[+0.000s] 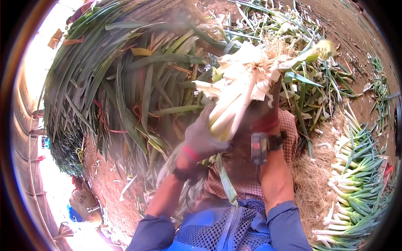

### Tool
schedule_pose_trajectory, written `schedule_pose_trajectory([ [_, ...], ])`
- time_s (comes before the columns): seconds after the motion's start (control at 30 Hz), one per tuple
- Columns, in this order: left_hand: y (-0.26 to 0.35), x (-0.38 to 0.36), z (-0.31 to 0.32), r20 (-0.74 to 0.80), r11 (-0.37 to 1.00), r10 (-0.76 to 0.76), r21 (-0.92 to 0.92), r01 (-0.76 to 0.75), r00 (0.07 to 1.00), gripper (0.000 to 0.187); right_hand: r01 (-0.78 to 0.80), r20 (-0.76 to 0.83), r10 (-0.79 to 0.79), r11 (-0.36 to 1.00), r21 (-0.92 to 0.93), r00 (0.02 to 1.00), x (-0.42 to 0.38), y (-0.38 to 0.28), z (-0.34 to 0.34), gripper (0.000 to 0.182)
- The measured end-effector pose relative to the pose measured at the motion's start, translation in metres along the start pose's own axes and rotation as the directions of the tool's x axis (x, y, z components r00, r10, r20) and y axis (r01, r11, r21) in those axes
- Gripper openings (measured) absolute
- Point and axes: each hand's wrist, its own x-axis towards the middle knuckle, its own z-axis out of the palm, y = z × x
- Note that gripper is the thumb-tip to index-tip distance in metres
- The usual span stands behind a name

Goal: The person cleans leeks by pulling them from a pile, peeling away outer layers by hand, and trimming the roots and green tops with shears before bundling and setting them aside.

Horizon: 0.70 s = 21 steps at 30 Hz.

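A bunch of thick green onions is held up in front of me, roots and loose papery skins toward the far end. My left hand, in a grey glove, is closed around the white stalks near their lower end. My right hand, in a dark glove with a red cuff, is behind the bunch on its right side, its fingers hidden by the skins and shadow. A strapped device sits on the right wrist. One green leaf hangs down over my lap.
A big heap of long green onions, some tied with red string, fills the left. Peeled leaves lie in a pile behind the bunch. Cleaned green onions lie in a row at right beside cut roots. A sack stands lower left.
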Motion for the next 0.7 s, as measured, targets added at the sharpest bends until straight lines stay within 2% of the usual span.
schedule_pose_trajectory([
  [0.03, -0.001, -0.001, 0.002, -0.001, 1.0, -0.002, 0.0, 0.002, 1.0, 0.115, 0.319, 0.14, -0.322, 0.615, -0.721, 0.936, 0.003, 0.02, -0.032, 0.055],
  [0.07, -0.001, -0.002, 0.004, 0.002, 1.0, 0.001, -0.01, -0.001, 1.0, 0.117, 0.071, 0.009, -0.085, 0.774, -0.629, 0.996, 0.015, 0.021, -0.058, 0.054],
  [0.1, -0.003, -0.002, 0.005, 0.002, 1.0, 0.005, -0.021, -0.005, 1.0, 0.118, -0.208, -0.124, 0.173, 0.905, -0.37, 0.977, 0.035, 0.017, -0.075, 0.053],
  [0.13, -0.001, -0.001, 0.005, -0.045, 0.999, 0.049, 0.008, -0.049, 0.998, 0.11, -0.325, -0.176, 0.285, 0.904, -0.277, 0.942, 0.053, 0.016, -0.092, 0.052],
  [0.17, 0.001, -0.001, 0.008, -0.049, 0.999, 0.045, 0.007, -0.045, 0.998, 0.11, -0.375, -0.203, 0.328, 0.886, -0.273, 0.923, 0.071, 0.015, -0.111, 0.051],
  [0.27, 0.001, -0.001, 0.014, -0.067, 0.999, -0.01, 0.048, 0.013, 0.998, 0.11, -0.344, -0.226, 0.269, 0.836, -0.427, 0.936, 0.157, -0.007, -0.163, 0.049],
  [0.33, 0.005, -0.006, 0.017, 0.033, 0.995, 0.003, 0.101, -0.006, 0.999, 0.115, -0.235, -0.214, 0.136, 0.797, -0.557, 0.967, 0.25, -0.051, -0.201, 0.047],
  [0.37, 0.007, -0.006, 0.017, 0.03, 0.995, -0.005, 0.098, 0.002, 1.0, 0.115, -0.182, -0.192, 0.078, 0.767, -0.615, 0.978, 0.3, -0.086, -0.216, 0.047],
  [0.43, 0.011, -0.009, 0.02, 0.043, 0.97, -0.061, 0.237, 0.049, 0.997, 0.113, -0.089, -0.12, 0.0, 0.665, -0.741, 0.993, 0.382, -0.166, -0.235, 0.045],
  [0.47, 0.01, -0.008, 0.026, -0.025, 0.961, 0.032, 0.276, -0.024, 0.999, 0.113, -0.055, -0.063, 0.008, 0.586, -0.808, 0.998, 0.406, -0.196, -0.236, 0.045],
  [0.5, 0.017, -0.005, 0.032, -0.021, 0.964, 0.029, 0.267, -0.022, 0.999, 0.113, -0.025, 0.014, 0.08, 0.472, -0.881, 0.997, 0.42, -0.214, -0.239, 0.044],
  [0.53, 0.026, -0.001, 0.036, -0.012, 0.939, 0.025, 0.342, -0.019, 1.0, 0.106, 0.024, 0.112, 0.244, 0.336, -0.942, 0.963, 0.425, -0.213, -0.24, 0.044],
  [0.57, 0.034, 0.002, 0.041, -0.001, 0.91, 0.018, 0.415, -0.016, 1.0, 0.1, 0.153, 0.267, 0.423, 0.284, -0.946, 0.866, 0.42, -0.193, -0.248, 0.044],
  [0.6, 0.038, 0.003, 0.047, -0.013, 0.88, 0.076, 0.47, -0.061, 0.997, 0.095, 0.07, -0.035, 0.687, -0.124, -0.99, 0.725, 0.348, -0.177, -0.14, 0.037],
  [0.63, 0.041, 0.005, 0.051, -0.014, 0.887, 0.07, 0.458, -0.056, 0.997, 0.095, 0.16, -0.003, 0.761, -0.14, -0.977, 0.648, 0.34, -0.137, -0.158, 0.042],
  [0.67, 0.044, 0.006, 0.055, 0.027, 0.852, 0.056, 0.52, -0.062, 0.998, 0.094, 0.308, 0.14, 0.768, -0.077, -0.948, 0.625, 0.266, -0.138, -0.069, 0.058],
  [0.7, 0.047, 0.005, 0.058, 0.069, 0.812, 0.04, 0.579, -0.073, 0.997, 0.093, 0.207, 0.089, 0.873, -0.014, -0.978, 0.479, 0.228, -0.127, -0.035, 0.089],
])
